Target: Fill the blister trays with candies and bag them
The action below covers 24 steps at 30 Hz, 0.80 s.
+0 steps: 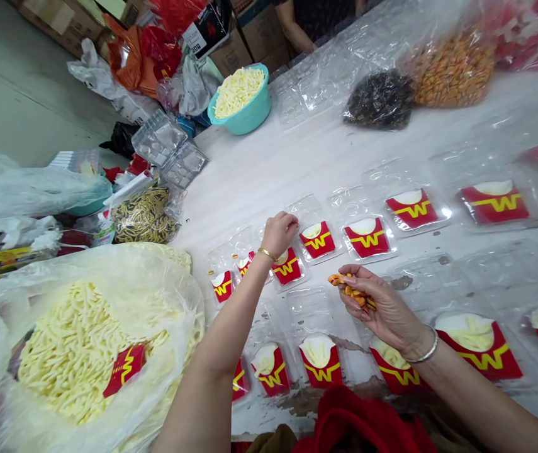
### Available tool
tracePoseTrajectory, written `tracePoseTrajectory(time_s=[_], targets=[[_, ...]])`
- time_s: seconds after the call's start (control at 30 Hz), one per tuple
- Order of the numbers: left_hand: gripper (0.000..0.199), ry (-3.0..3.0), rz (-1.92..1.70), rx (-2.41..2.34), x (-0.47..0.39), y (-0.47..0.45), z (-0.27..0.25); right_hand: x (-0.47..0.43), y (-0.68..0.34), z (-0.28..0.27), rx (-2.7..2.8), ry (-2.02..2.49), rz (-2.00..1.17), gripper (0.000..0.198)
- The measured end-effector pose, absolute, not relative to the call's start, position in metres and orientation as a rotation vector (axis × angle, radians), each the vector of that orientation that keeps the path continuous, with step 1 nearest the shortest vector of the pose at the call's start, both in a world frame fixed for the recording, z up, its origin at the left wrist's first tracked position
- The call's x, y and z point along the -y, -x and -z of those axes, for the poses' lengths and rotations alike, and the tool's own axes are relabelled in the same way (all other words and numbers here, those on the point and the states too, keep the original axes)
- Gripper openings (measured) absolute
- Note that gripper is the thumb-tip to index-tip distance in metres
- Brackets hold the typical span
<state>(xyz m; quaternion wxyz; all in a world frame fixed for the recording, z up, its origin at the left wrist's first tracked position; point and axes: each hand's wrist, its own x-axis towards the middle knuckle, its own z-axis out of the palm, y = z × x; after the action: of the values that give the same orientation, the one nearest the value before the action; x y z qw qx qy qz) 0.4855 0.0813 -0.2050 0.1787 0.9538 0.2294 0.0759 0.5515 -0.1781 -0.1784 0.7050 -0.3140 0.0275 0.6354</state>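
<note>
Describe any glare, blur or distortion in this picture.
Head view: bright glare on a clear plastic tray and the bag of dark pieces; head view: white table slanting, upper right corner dark; head view: orange pieces in the right hand fairly sharp.

Small pieces (356, 296) in the right fingers (362, 271): orange, dark-marked
Cartons (318, 241) beside the left fingers (288, 220): red, yellow W and band, white tops
Tabletop (250, 170) beneath both: white, grey-brown patches
Basin (248, 118) beyond the left fingers: turquoise
Sticks (239, 91) inside it: pale yellow
</note>
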Motion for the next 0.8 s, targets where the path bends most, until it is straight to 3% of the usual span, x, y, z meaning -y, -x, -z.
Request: tracePoseTrajectory(time_s=[0.2,0.33,0.63,0.8], targets=[[0.028,-2.877,-0.12,-0.842,-0.059,-0.481,0.214,0.176,-0.553,0.179,-0.072,0.711,-1.401,0.017],[0.037,-2.873,-0.102,-0.915,-0.038,-0.478,0.193,0.178,-0.557,0.176,-0.059,0.715,-1.357,0.015],[0.022,-1.495,-0.111,-0.628,0.057,-0.459,0.151,0.183,-0.561,0.175,-0.049,0.737,-1.325,0.018],[0.015,-1.618,-0.325,-0.724,0.041,-0.478,0.161,0.188,-0.568,0.174,-0.052,0.798,-1.247,0.016]])
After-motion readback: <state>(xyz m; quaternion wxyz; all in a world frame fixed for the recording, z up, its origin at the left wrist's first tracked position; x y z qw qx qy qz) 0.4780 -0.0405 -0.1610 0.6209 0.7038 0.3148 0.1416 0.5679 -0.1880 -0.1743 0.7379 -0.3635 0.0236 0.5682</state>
